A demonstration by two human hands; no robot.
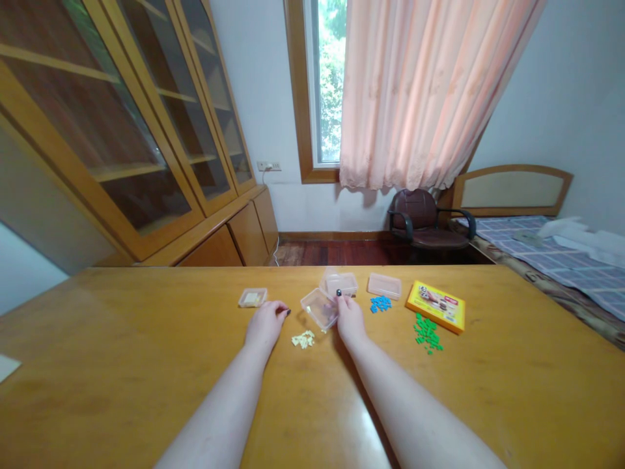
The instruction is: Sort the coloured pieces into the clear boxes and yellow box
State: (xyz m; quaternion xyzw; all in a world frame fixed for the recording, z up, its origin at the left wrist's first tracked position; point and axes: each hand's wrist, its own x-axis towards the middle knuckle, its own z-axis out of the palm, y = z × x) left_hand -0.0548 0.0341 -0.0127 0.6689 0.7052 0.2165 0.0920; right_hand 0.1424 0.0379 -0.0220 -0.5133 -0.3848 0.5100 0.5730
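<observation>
My right hand (349, 320) grips a small clear plastic box (319, 307) and tilts it above the wooden table (146, 339); dark pieces show inside it. My left hand (266, 324) rests on the table with its fingers curled and nothing visible in them. Between the hands lies a small pile of cream pieces (303, 339). Another clear box (342, 284) sits just behind the tilted one.
A clear box (252, 298) with pale pieces sits left, an empty one (384, 285) right. Blue pieces (380, 303) and green pieces (427, 333) lie beside a yellow booklet (436, 305). Beyond the table are a chair (426, 221), a bed and glass-door cabinets.
</observation>
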